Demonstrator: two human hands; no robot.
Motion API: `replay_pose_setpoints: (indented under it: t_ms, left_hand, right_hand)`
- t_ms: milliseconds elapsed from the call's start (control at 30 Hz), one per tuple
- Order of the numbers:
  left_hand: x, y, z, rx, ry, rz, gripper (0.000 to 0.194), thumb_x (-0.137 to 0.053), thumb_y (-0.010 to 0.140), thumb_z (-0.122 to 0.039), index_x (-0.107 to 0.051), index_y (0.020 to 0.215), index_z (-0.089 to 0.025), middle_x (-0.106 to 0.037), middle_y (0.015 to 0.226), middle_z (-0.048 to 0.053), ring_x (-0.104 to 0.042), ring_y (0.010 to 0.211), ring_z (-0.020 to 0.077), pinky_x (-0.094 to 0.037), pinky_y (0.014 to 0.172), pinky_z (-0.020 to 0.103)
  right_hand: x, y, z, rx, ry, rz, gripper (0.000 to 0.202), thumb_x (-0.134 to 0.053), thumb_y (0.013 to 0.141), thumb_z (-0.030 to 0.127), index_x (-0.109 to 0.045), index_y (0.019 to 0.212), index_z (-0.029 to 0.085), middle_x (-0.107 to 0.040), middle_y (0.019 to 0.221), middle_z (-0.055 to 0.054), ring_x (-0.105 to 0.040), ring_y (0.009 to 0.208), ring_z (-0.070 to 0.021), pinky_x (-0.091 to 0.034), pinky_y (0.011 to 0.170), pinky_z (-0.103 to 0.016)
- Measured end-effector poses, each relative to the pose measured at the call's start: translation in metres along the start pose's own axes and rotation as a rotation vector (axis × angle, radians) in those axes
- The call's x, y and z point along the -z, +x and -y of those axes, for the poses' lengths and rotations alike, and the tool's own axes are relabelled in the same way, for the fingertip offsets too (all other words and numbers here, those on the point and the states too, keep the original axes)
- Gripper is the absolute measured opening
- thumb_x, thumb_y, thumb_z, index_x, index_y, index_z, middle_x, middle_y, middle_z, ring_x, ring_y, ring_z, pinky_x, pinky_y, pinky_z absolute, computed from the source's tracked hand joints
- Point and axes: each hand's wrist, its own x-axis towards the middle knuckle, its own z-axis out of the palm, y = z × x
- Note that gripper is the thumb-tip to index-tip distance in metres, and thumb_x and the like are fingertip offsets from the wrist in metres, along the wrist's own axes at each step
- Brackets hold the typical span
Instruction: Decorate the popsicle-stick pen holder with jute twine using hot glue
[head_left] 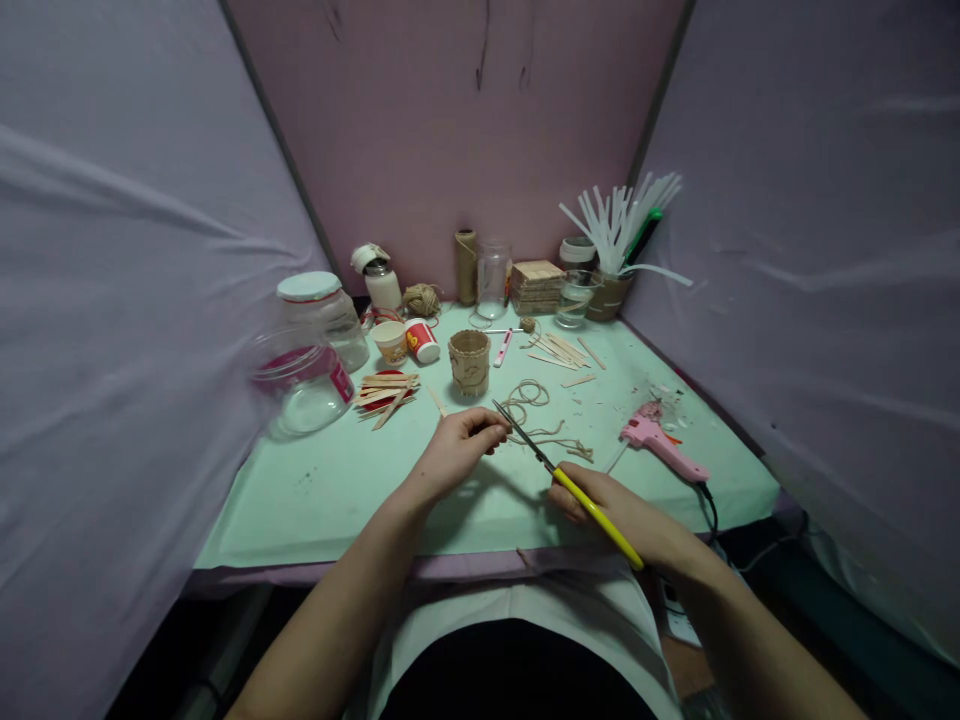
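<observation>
My right hand point(581, 490) is closed around yellow-handled scissors point(592, 510), whose blades point up and left. The blade tips reach the fingertips of my left hand point(469, 445). That hand is pinched closed over the table; whatever lies between its fingers is too small to make out. Just beyond the fingers lies loose twine point(529, 393), in loops and short strands. A small cup covered in a tan wrap with a scalloped rim point(470, 365) stands upright behind my left hand.
A pink glue gun point(664, 445) lies at the right, with scraps around it. Wooden sticks point(386, 393) are piled at the left beside a clear jar point(307, 395). At the back stand a twine ball point(421, 300), a glass jar point(493, 280), stacked wooden squares point(538, 287) and white glue sticks point(619, 230).
</observation>
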Motion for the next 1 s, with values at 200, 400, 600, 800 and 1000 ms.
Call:
replay_pose_setpoints:
  t_ms: [200,400,600,800,1000]
  left_hand:
    - [0.001,0.001,0.001,0.007,0.074,0.025,0.021,-0.062,0.075,-0.036,-0.067,0.077,-0.016,-0.061,0.071,0.002,-0.051,0.067,0.0135,-0.04,0.065,0.026]
    - [0.001,0.001,0.001,0.0,0.074,0.043,0.021,-0.062,0.076,-0.036,-0.065,0.075,-0.016,-0.059,0.069,0.001,-0.05,0.067,0.0131,-0.039,0.065,0.025]
    - [-0.001,0.001,0.005,0.049,-0.015,-0.002,0.021,-0.064,0.075,-0.036,-0.064,0.079,-0.015,-0.06,0.071,0.001,-0.049,0.064,0.0112,-0.039,0.062,0.024]
    - [0.002,0.005,0.018,0.116,-0.156,-0.072,0.027,-0.071,0.071,-0.039,-0.065,0.081,-0.014,-0.059,0.068,-0.001,-0.044,0.055,0.0079,-0.034,0.052,0.021]
    - [0.009,0.017,0.025,0.218,-0.268,-0.079,0.031,-0.077,0.065,-0.041,-0.063,0.073,-0.014,-0.054,0.063,-0.002,-0.042,0.051,0.0063,-0.028,0.047,0.019]
  right_hand:
    - [-0.004,0.002,-0.012,0.006,-0.029,-0.028,0.04,-0.053,0.088,0.055,-0.046,0.069,0.021,-0.05,0.066,0.002,-0.041,0.062,-0.0132,-0.036,0.057,-0.026]
    - [-0.006,0.002,-0.015,0.001,-0.046,-0.01,0.038,-0.049,0.089,0.055,-0.045,0.071,0.022,-0.051,0.069,0.001,-0.043,0.063,-0.0145,-0.036,0.058,-0.027]
    - [0.005,0.004,-0.015,0.005,-0.097,-0.126,0.044,-0.049,0.085,0.063,-0.049,0.069,0.022,-0.057,0.068,-0.001,-0.048,0.062,-0.0163,-0.038,0.057,-0.028]
    - [0.092,0.044,-0.033,-0.269,-0.466,-0.453,0.046,-0.055,0.081,0.063,-0.064,0.074,0.018,-0.065,0.067,-0.008,-0.059,0.062,-0.0218,-0.037,0.054,-0.03]
    - [0.186,0.132,-0.06,-0.599,-0.887,-0.523,0.04,-0.056,0.086,0.039,-0.071,0.101,0.005,-0.07,0.097,-0.023,-0.067,0.091,-0.0304,-0.043,0.066,-0.031]
